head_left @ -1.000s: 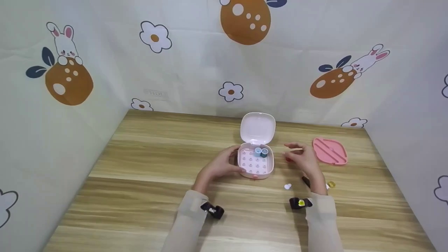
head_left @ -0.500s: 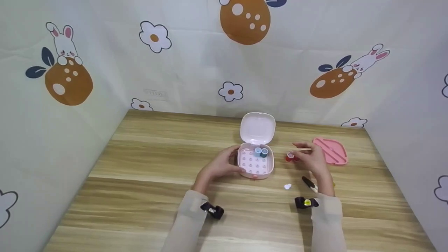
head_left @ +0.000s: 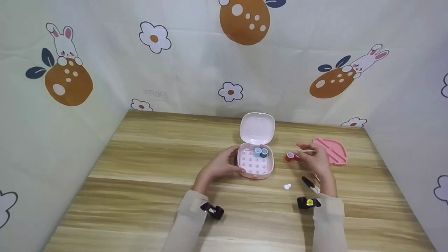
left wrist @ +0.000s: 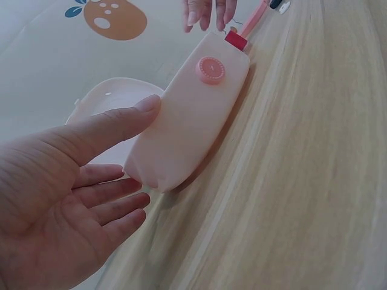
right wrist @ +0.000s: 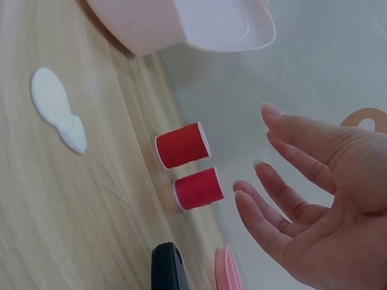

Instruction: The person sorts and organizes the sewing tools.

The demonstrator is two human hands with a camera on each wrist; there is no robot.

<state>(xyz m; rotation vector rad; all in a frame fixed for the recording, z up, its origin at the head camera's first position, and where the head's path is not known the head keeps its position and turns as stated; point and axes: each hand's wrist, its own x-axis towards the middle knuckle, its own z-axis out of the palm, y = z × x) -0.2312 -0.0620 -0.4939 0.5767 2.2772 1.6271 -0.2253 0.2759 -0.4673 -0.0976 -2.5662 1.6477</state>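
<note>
The pink sewing box (head_left: 257, 175) stands with its white lid (head_left: 257, 128) raised. Inside, pegs rise in rows, and a light blue thread spool (head_left: 258, 152) and a dark teal thread spool (head_left: 264, 153) sit at the back right. My left hand (left wrist: 78, 193) holds the box's left side, thumb on the front face and fingers around the far corner. To the right of the box, two red thread spools (right wrist: 182, 146) stand upright side by side. My right hand (right wrist: 326, 187) hovers beside them with loosely bent fingers, holding nothing and apart from both spools.
A pink grooved tray (head_left: 337, 151) lies behind my right hand. Nearer me are a white needle threader (right wrist: 51, 103) with a thin wire loop and a black-handled tool (head_left: 308, 182), partly hidden by my wrist. A printed cloth wall (head_left: 196, 70) closes off the back.
My right hand has drawn back to the right, away from the red spools, which now show more fully. My left hand and the box have stayed in place.
</note>
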